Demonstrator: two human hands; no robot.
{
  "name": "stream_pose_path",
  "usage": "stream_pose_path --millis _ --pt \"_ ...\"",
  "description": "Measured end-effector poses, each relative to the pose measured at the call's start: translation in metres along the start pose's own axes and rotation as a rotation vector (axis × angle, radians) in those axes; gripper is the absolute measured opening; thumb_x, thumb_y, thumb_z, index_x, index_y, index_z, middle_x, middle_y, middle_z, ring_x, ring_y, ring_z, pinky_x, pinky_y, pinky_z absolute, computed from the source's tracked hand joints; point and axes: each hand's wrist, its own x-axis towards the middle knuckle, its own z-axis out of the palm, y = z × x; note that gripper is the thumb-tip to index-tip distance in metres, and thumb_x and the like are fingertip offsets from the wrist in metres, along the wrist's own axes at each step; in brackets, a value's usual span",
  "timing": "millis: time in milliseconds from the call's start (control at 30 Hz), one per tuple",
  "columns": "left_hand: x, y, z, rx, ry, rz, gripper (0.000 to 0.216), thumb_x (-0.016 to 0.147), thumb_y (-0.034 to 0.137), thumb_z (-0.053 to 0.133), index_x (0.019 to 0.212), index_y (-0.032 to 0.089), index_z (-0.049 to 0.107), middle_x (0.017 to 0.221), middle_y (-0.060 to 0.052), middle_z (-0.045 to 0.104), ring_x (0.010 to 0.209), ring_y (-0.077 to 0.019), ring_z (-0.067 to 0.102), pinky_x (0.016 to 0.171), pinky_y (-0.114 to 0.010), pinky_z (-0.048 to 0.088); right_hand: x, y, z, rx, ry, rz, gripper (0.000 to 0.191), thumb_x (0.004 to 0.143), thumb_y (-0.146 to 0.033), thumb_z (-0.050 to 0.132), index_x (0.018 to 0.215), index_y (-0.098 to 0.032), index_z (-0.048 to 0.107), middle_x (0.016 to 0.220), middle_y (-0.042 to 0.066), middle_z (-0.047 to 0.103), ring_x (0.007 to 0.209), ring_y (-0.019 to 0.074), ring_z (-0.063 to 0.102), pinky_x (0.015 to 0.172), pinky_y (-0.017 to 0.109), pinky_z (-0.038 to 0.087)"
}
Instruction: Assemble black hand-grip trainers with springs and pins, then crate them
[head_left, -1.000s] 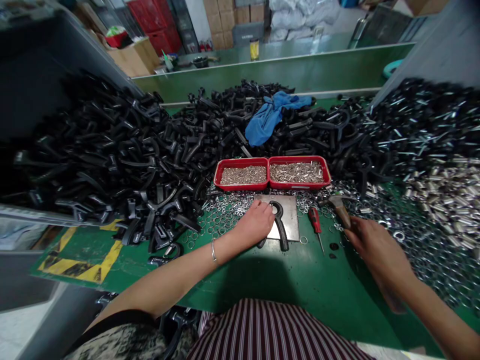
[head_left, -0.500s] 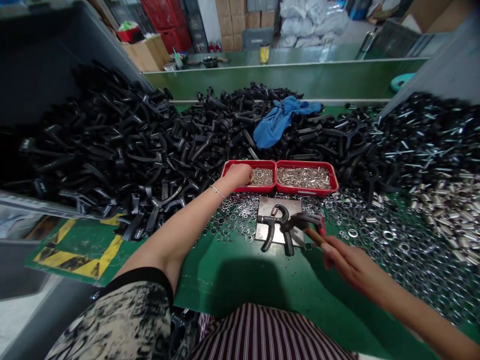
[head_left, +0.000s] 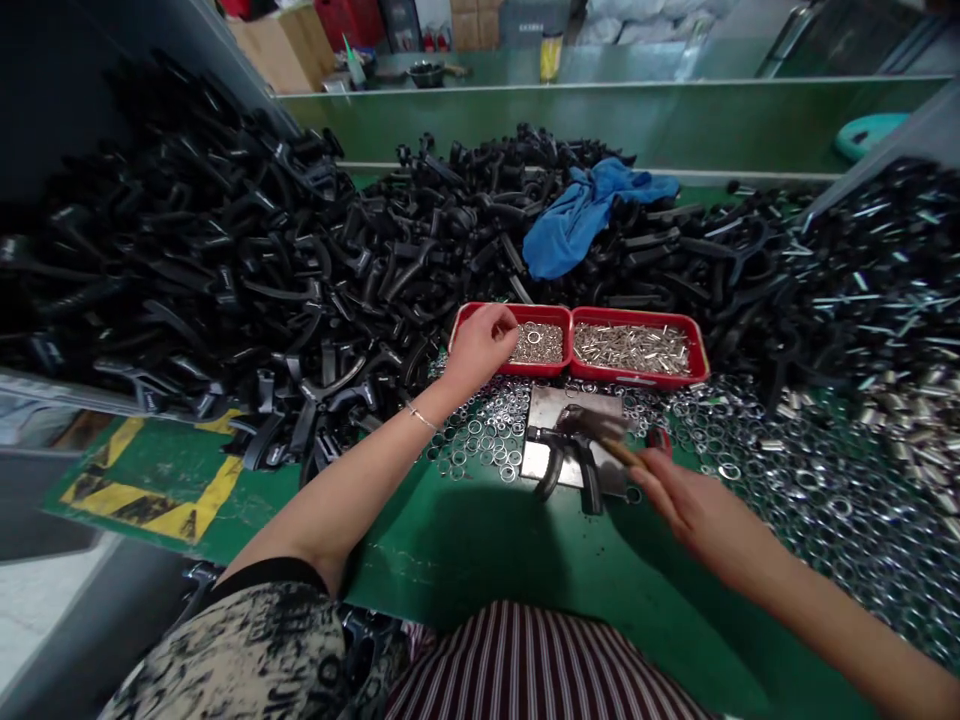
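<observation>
My left hand (head_left: pixel 484 348) is over the left red tray (head_left: pixel 551 369), which holds tiny metal pieces and a ring. Its thumb and forefinger are pinched together; whatever is between them is too small to make out. My right hand (head_left: pixel 694 510) grips a hammer (head_left: pixel 616 449) by its wooden handle. The hammer head is over a metal plate (head_left: pixel 536 462), covering the upper part of a black spring clamp (head_left: pixel 591 485). The clamp lies on the plate, its two handles pointing towards me. A small red-ended item (head_left: pixel 658 439) shows just beyond my right hand.
The right red tray (head_left: pixel 637 378) holds short metal pins. Black clamp parts (head_left: pixel 360 260) are heaped behind, with a blue cloth (head_left: pixel 574 225) on top. Loose metal rings (head_left: pixel 802 510) spread to the right, beside piled silver sleeves (head_left: pixel 922 410). Yellow-black tape (head_left: pixel 142 505) marks the left corner.
My left hand has lifted a little out of the left tray, fingers pinched. The hammer head has shifted over the top of the clamp. The whole view has tilted downward.
</observation>
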Motion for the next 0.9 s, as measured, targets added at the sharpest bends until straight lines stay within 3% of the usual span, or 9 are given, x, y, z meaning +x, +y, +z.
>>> stream_pose_path --millis 167,267,333,400,567,733,900 --pt "-0.043 0.026 -0.002 -0.281 -0.063 -0.061 0.007 0.081 0.013 0.056 0.076 0.018 0.056 0.089 -0.003 0.065 0.082 -0.0137 0.057 0.076 -0.029 0.047 -0.002 0.020 0.005 0.281 -0.123 0.135 0.040 0.098 -0.056 0.040 0.088 -0.023 0.060 0.059 0.000 0.059 0.047 0.0137 0.054 0.043 0.024 0.040" --pt "-0.069 0.028 0.001 -0.508 -0.215 -0.289 0.010 0.075 0.015 0.063 0.075 0.018 0.053 0.081 -0.002 0.065 0.073 -0.0130 0.059 0.071 -0.029 0.049 -0.016 0.020 0.017 0.528 -0.080 0.277 0.043 0.096 -0.060 0.042 0.087 -0.022 0.060 0.061 -0.001 0.058 0.037 0.0085 0.041 0.031 0.021 0.029" --pt "-0.081 0.026 0.001 -0.649 -0.333 -0.448 0.014 0.075 0.020 0.066 0.077 0.018 0.052 0.072 0.001 0.062 0.063 -0.0125 0.059 0.064 -0.028 0.050 -0.027 0.017 0.032 0.664 -0.017 0.316 0.042 0.095 -0.061 0.045 0.090 -0.021 0.059 0.065 -0.001 0.059 0.036 0.0066 0.038 0.030 0.019 0.029" --pt "-0.087 0.024 0.000 -0.688 -0.400 -0.505 0.015 0.076 0.024 0.067 0.079 0.018 0.054 0.067 0.003 0.059 0.059 -0.0119 0.058 0.060 -0.027 0.048 -0.037 0.016 0.050 0.797 0.052 0.332 0.041 0.095 -0.059 0.047 0.100 -0.021 0.059 0.069 -0.001 0.062 0.035 0.0056 0.038 0.031 0.019 0.031" --pt "-0.086 0.027 -0.002 -0.558 -0.396 -0.424 0.008 0.075 0.023 0.066 0.079 0.018 0.061 0.069 0.003 0.056 0.061 -0.0104 0.051 0.058 -0.023 0.042 -0.049 0.020 0.080 1.072 0.139 0.372 0.042 0.094 -0.057 0.051 0.115 -0.021 0.057 0.064 -0.004 0.058 0.032 0.0046 0.033 0.028 0.017 0.030" --pt "-0.071 0.035 0.006 -0.623 -0.384 -0.454 0.005 0.073 0.017 0.061 0.078 0.017 0.061 0.068 0.003 0.057 0.058 -0.0101 0.049 0.057 -0.024 0.040 -0.046 0.024 0.085 1.145 0.188 0.370 0.038 0.092 -0.055 0.057 0.111 -0.022 0.056 0.062 -0.006 0.057 0.031 0.0038 0.033 0.028 0.016 0.031" --pt "-0.062 0.040 0.013 -0.330 -0.316 -0.305 0.007 0.077 0.017 0.063 0.081 0.016 0.068 0.080 -0.002 0.069 0.072 -0.0145 0.061 0.070 -0.028 0.047 -0.043 0.027 0.086 1.166 0.186 0.341 0.034 0.093 -0.052 0.057 0.109 -0.022 0.055 0.063 -0.007 0.059 0.030 0.0033 0.035 0.029 0.015 0.032"
